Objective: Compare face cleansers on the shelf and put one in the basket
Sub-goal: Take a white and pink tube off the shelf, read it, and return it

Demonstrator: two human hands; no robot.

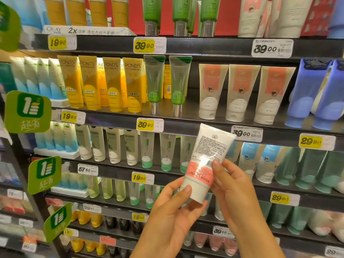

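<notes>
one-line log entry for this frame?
phase: comparing | held: white-and-coral tube, back label facing camera | left hand: grips cap end | right hand: pinches side | basket: not in view

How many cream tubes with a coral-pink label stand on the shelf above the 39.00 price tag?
3, side by side: left, middle, right. More may hide behind them.

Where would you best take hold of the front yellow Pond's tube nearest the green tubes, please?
Pinch the yellow Pond's tube around its flat upper body, coming straight from the front: it stands cap-down, neighbours crowd both sides, and only its face and crimped top are free.
</notes>
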